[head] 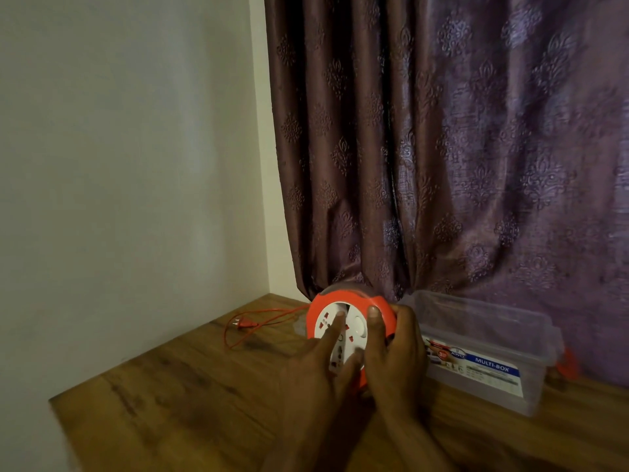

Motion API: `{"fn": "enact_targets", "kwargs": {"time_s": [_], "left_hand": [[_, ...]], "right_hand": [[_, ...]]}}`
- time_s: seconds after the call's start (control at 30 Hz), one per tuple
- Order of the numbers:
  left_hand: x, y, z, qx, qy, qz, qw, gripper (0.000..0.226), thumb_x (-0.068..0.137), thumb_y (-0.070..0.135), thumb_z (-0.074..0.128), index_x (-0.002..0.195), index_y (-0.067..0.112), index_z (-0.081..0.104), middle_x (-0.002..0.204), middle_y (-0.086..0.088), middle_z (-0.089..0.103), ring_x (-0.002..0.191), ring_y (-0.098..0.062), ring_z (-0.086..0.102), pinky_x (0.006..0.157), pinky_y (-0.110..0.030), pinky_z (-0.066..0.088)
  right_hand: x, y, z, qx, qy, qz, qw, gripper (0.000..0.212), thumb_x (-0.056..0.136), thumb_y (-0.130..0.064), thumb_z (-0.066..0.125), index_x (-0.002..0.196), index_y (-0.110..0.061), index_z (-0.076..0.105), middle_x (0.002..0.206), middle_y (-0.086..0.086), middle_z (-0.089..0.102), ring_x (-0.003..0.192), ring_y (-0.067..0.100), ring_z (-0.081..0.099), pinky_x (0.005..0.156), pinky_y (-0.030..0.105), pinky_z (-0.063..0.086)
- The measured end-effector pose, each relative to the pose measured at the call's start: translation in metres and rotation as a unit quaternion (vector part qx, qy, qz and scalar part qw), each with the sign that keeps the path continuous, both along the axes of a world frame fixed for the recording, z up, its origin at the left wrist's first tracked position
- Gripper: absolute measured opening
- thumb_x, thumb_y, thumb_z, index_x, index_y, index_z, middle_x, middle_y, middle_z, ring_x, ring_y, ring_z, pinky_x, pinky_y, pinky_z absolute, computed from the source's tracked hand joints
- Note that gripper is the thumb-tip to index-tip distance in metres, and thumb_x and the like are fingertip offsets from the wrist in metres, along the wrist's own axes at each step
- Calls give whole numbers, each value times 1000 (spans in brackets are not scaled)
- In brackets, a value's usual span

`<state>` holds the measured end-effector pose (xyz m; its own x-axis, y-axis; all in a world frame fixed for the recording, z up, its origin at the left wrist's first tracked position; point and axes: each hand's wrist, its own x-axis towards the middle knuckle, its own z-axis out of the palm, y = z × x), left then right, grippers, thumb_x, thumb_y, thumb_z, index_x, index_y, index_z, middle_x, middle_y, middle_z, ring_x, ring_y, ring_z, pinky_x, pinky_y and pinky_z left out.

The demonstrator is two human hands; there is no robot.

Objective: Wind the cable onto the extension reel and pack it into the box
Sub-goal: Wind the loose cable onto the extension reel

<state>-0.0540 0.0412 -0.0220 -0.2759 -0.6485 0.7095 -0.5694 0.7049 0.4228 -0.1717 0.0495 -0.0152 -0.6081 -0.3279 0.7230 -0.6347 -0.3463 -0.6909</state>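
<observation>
Cable (252, 321): orange, lying loose on the wooden counter (190, 396), plug end at the far left.
Left hand (316, 373): fingers (335, 327) straight, spread on the reel's white socket face.
Extension reel (350, 330): orange-rimmed, tilted upright between both hands.
Right hand (396, 359): fingers curled round the reel's rim, thumb on front.
Box (490, 356): clear plastic, just right, against the curtain (442, 148).

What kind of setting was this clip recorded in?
Probably a room in a home: a wooden table stands in a corner between a plain white wall and a patterned purple curtain.
</observation>
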Motion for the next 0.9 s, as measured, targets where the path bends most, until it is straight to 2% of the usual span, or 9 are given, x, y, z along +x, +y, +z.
{"fn": "enact_targets", "kwargs": {"time_s": [0.1, 0.17, 0.23, 0.3, 0.57, 0.7, 0.77, 0.83, 0.9], "left_hand": [[-6, -4, -3, 46, -17, -8, 999, 54, 89, 57, 43, 139, 50, 24, 130, 20, 47, 113, -4, 51, 92, -9, 35], [-9, -10, -3, 80, -54, -14, 995, 50, 94, 45, 42, 138, 48, 19, 145, 14, 30, 129, -6, 36, 106, -12, 25], [-10, -9, 0, 101, -97, -14, 990, 53, 94, 37, 47, 138, 48, 20, 156, 4, 16, 139, -17, 25, 115, -30, 25], [-8, -4, 3, 71, -87, -18, 994, 52, 91, 35, 51, 136, 49, 29, 157, 4, 15, 141, -22, 24, 114, -39, 28], [-3, -1, 0, -13, -46, -20, 999, 24, 83, 24, 61, 102, 38, 66, 146, 8, 40, 129, -22, 45, 103, -33, 39], [-5, -1, -4, -23, 15, -31, 999, 28, 86, 14, 59, 97, 38, 68, 140, 18, 41, 128, -8, 41, 104, -15, 27], [-4, 3, 1, -28, 92, -36, 995, 32, 86, 13, 61, 102, 41, 65, 133, 16, 52, 119, -3, 49, 100, -10, 34], [1, 7, 6, -56, 127, 22, 990, 26, 88, 29, 60, 112, 39, 60, 117, 17, 60, 97, 4, 58, 80, 3, 38], [6, 8, 8, -59, 136, 67, 987, 30, 89, 45, 54, 113, 28, 62, 103, 12, 65, 88, -3, 58, 69, 9, 31]], "right_hand": [[1, 0, -1, 0, 2, 1, 1000, 43, 86, -59, 36, 95, -21, 54, 85, -13, 57, 74, -9, 48, 63, 10, 32], [2, 1, -1, 4, 2, 4, 1000, 37, 87, -56, 38, 92, -23, 53, 82, -14, 57, 73, -12, 48, 62, 8, 30], [1, 1, 0, 5, 3, 11, 1000, 32, 88, -54, 41, 91, -23, 52, 82, -14, 57, 72, -11, 50, 61, 8, 31], [1, 1, 0, 3, 5, 16, 1000, 35, 88, -56, 39, 91, -24, 52, 82, -14, 57, 72, -11, 51, 59, 9, 32], [1, -1, -6, 10, 20, 14, 1000, 39, 88, -58, 34, 91, -24, 53, 82, -11, 58, 73, -5, 54, 60, 14, 38], [0, -2, -4, 7, 25, 17, 1000, 42, 88, -58, 34, 93, -22, 55, 83, -12, 59, 77, -11, 52, 60, 9, 35], [-1, -2, -3, 3, 24, 17, 1000, 43, 88, -58, 34, 93, -22, 56, 84, -12, 60, 77, -10, 53, 60, 8, 34], [-1, -3, -3, -4, 19, 13, 1000, 43, 88, -58, 35, 91, -21, 56, 82, -11, 60, 74, -7, 54, 60, 9, 34], [-2, -3, -3, -10, 13, 8, 1000, 43, 88, -59, 36, 89, -21, 55, 79, -10, 60, 72, -5, 54, 58, 11, 35]]}}
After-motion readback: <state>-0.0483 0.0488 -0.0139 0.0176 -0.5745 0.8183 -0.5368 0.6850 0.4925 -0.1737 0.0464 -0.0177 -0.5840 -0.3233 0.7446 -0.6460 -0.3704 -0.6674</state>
